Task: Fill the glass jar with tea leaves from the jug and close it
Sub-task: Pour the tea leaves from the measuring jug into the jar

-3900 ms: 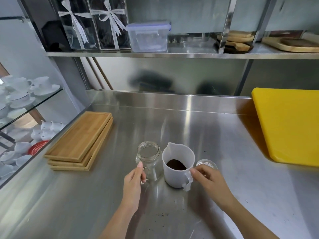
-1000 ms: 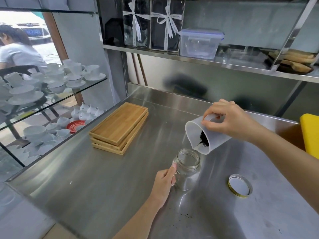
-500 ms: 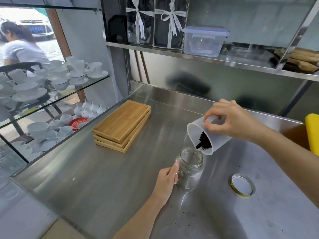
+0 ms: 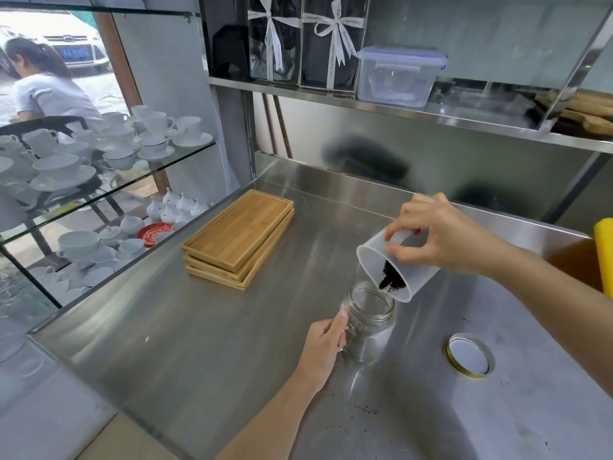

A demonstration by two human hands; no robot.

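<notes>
Right hand (image 4: 444,237) grips tilted jug (image 4: 394,263) above glass jar (image 4: 368,322); left hand (image 4: 323,346) clasps the jar on the worktop (image 4: 199,343).

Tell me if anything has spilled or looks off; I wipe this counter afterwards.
Yes: dark tea crumbs lie scattered on the steel counter in front of the glass jar, and a few specks sit above the lid. Nothing else stands out.
</notes>
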